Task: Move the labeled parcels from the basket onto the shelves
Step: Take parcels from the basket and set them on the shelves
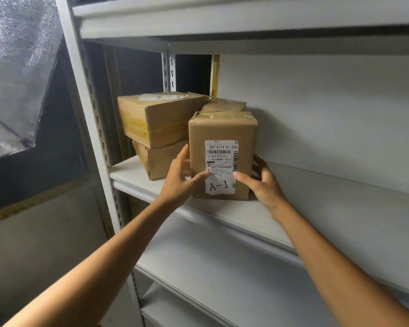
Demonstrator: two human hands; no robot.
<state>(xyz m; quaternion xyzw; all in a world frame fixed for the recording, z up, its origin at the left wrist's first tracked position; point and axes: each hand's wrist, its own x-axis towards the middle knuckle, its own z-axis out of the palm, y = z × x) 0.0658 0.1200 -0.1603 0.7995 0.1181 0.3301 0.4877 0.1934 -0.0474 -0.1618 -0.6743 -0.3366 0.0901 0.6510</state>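
Note:
A tall brown cardboard parcel (222, 131) stands upright on the grey metal shelf (316, 208), near its front edge. Its front carries a white shipping label with a barcode and a white tag marked "A-1". My left hand (178, 180) presses against the parcel's left side, thumb on the front by the tag. My right hand (263, 182) wraps the parcel's lower right side, thumb on the front. The basket is out of view.
Two flat cardboard boxes (156, 119) are stacked at the shelf's left end, and a smaller box (223, 105) sits behind the parcel. A slotted upright post (97, 128) borders the shelf on the left. More shelves (222, 279) lie below, another above.

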